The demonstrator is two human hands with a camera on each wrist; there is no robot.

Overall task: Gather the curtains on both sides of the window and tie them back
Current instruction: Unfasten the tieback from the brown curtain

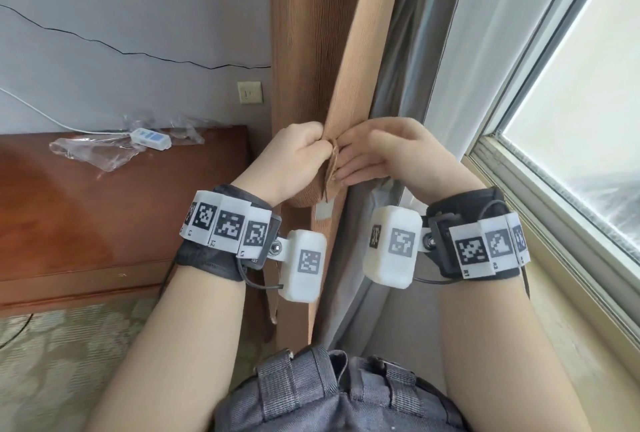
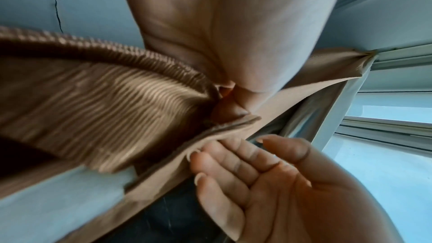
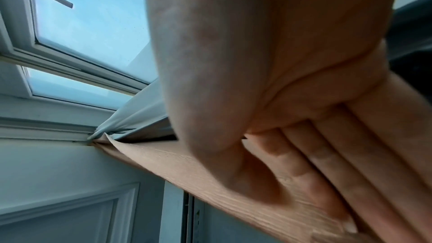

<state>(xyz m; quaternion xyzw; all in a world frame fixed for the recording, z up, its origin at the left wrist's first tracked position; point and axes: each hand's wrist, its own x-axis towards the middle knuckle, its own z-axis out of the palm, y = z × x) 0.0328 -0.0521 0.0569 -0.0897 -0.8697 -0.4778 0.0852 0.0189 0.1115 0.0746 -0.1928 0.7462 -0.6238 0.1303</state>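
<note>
Left hand (image 1: 297, 154): fingers curled tight round the gathered brown ribbed fabric curtain (image 1: 304, 50), fist at centre of head view. Right hand (image 1: 384, 154): fingers straight and together, laid flat against the curtain's tan edge from 3 o'clock; not curled round it. Right fingers (image 2: 236, 160) seen from the left wrist view touch the folded hem. Curtain hangs bunched between wall and grey lining curtain (image 1: 408, 50); window with pale frame (image 1: 519, 172) at 3 o'clock.

Writing: wrist bands carry square black-and-white markers; small labels "L1", "L2", "L3" on the left, "R1", "R2" on the right. Small white tag (image 1: 324, 210) on the curtain below the hands, print unreadable.

Reddish-brown wooden tabletop (image 1: 69, 217) at 9 o'clock holds a white-and-blue remote (image 1: 149, 138) on crumpled clear plastic (image 1: 100, 154); its buttons illegible. Beige wall socket (image 1: 250, 92) at 11 o'clock. Left fingertips hidden in fabric.
</note>
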